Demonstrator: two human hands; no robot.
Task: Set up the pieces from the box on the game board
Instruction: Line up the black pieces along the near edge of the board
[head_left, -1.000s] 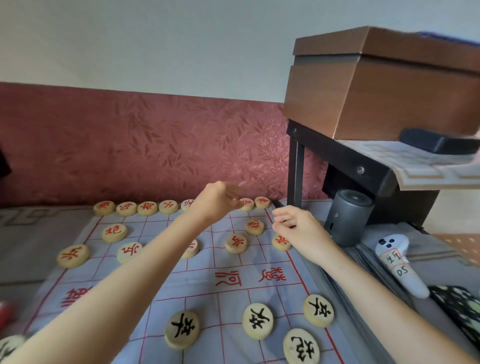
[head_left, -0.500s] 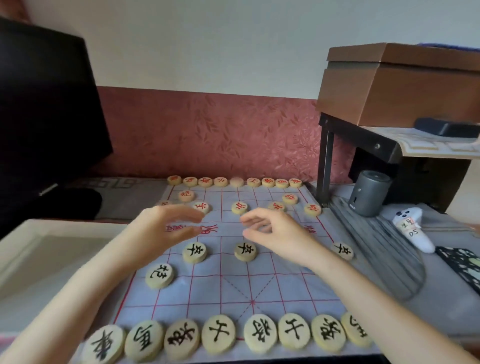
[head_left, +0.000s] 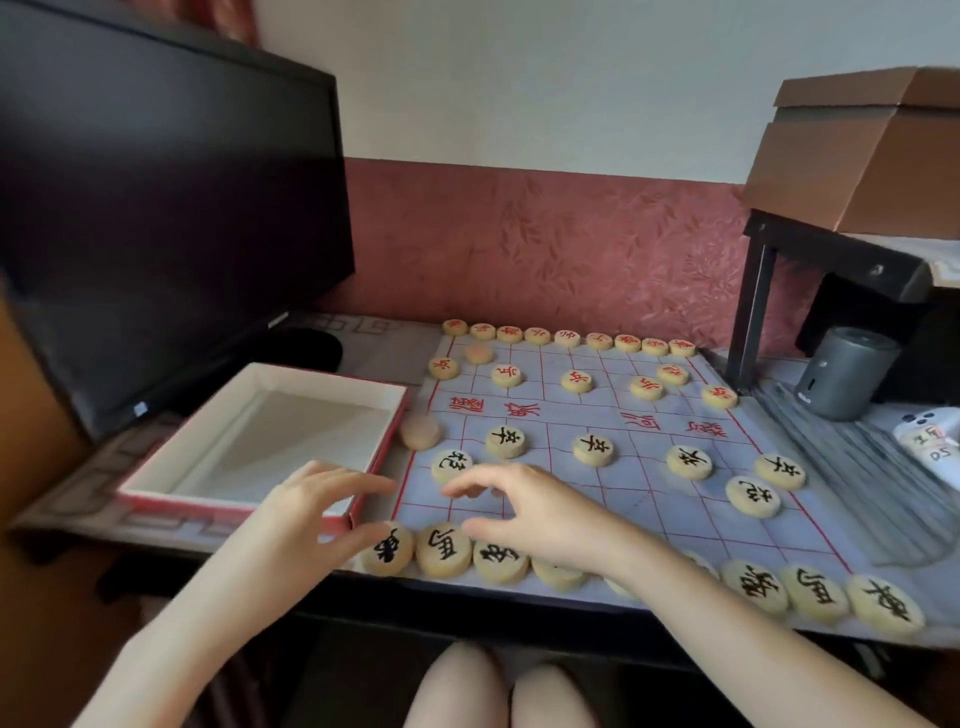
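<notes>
Over the game board (head_left: 613, 499), both hands (head_left: 415, 514) hover, seemingly empty

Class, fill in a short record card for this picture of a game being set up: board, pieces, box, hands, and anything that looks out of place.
Board: pale cloth game board with red grid lines, flat on the desk
Red-marked round wooden pieces: far rows
Black-marked round wooden pieces: near rows
Box: red-edged cardboard box, left of board, looks empty
Out of place: blank-faced piece off the board's left edge
Left hand: open, holds nothing
Right hand: open, above near-left corner
</notes>
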